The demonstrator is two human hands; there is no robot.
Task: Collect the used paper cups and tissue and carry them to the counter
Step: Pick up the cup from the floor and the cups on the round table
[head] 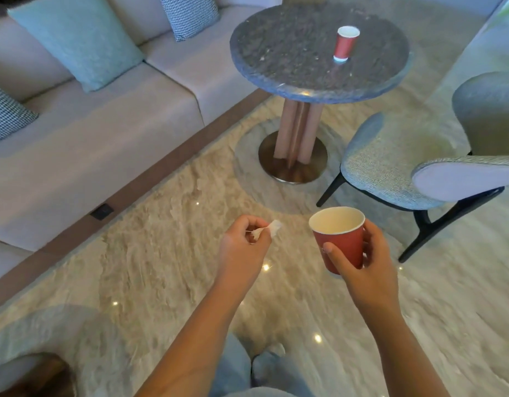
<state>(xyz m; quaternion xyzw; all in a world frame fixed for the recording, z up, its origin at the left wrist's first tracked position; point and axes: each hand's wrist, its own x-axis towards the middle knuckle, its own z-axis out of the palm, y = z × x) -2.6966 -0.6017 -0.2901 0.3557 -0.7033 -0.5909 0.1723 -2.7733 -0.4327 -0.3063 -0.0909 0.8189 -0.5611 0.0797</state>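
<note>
Paper cups: two red paper cups with white insides were in view.
Held cup: one red paper cup (340,239) sat upright in the right hand (367,262), its mouth open upward and nothing visible inside.
Right hand: it was wrapped around the cup's side, thumb across the near face and fingers curled behind the far face.
Table cup: the second red paper cup (345,43) stood upright on the round dark speckled stone table (290,53), toward the table's right side, well apart from both hands.
Tissue: one small crumpled white tissue (269,229) was seen, sticking out to the right of the left hand (244,247).
Left hand: it was curled closed, pinching the tissue between thumb and fingertips, held beside the right hand at about the same height.
Tables: one, on a ribbed tan column with a round metal base (292,161).
Chairs: one grey-blue upholstered chair (390,167) with dark legs stood to the right of the table.
Sofa: one long beige cushioned sofa (90,144) ran along the left.
Cushions: four, two plain teal and two checked.
Floor: glossy beige marble floor (161,267) lay under both hands.
</note>
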